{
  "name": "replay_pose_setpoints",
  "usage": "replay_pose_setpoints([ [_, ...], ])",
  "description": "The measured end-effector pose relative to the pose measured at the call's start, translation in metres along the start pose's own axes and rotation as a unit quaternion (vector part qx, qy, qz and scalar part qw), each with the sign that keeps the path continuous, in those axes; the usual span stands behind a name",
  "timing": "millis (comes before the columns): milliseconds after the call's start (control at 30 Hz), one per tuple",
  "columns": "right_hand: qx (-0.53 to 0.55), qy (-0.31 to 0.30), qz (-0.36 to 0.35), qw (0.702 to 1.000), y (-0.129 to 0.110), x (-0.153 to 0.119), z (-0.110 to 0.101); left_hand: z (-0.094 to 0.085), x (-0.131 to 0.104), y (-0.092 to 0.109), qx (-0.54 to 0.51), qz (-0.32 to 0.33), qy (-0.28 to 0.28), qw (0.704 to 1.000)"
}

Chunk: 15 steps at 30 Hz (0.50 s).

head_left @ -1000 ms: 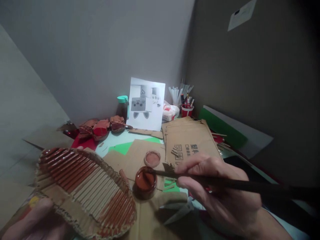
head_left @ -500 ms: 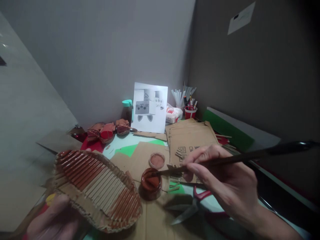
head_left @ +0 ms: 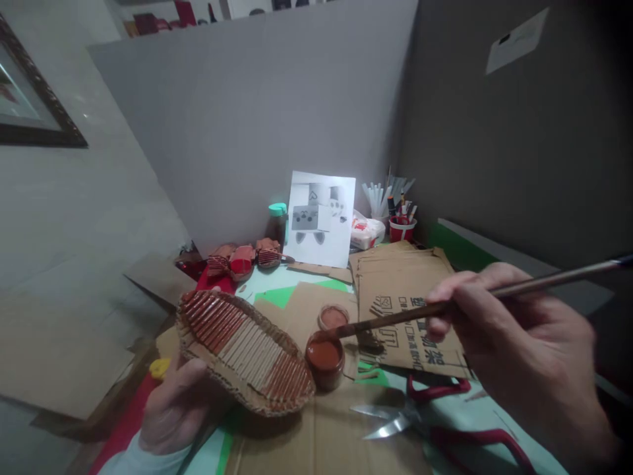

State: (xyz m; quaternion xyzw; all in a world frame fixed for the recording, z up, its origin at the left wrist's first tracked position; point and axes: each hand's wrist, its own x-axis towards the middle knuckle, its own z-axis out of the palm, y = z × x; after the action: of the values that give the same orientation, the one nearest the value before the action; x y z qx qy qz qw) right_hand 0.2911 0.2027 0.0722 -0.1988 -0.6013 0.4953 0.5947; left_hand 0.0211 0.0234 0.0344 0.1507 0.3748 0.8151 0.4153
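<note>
My left hand (head_left: 178,406) holds an oval piece of corrugated cardboard (head_left: 244,349) from below; its two ends are painted reddish brown and its middle band is bare. My right hand (head_left: 524,353) grips a long dark paintbrush (head_left: 459,303). The brush tip rests at the rim of a small open jar of reddish-brown paint (head_left: 325,359), which stands on a sheet of cardboard just right of the oval piece. The jar's lid (head_left: 333,317) lies behind it.
Red-handled scissors (head_left: 435,422) lie open in front of my right hand. Flattened cardboard sheets (head_left: 405,297) are stacked behind. At the back stand a printed picture (head_left: 320,219), a teal-capped bottle (head_left: 277,221), a red cup of pens (head_left: 401,224) and painted cardboard pieces (head_left: 242,257).
The view has lifted and shifted left. My right hand has drawn back to the right, the brush tip rising from inside the jar to its rim. The oval piece now appears farther right.
</note>
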Motion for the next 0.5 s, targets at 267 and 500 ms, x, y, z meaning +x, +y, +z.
replay_pose_setpoints([
  [267,-0.025,-0.009,-0.045,0.999,-0.011,-0.043,0.024,0.008,-0.012,-0.004,0.055,0.006,0.037,0.998],
  [500,-0.085,-0.058,-0.068,0.992,0.0,-0.045,0.017,0.023,-0.016,-0.008,0.09,0.041,0.06,0.993],
])
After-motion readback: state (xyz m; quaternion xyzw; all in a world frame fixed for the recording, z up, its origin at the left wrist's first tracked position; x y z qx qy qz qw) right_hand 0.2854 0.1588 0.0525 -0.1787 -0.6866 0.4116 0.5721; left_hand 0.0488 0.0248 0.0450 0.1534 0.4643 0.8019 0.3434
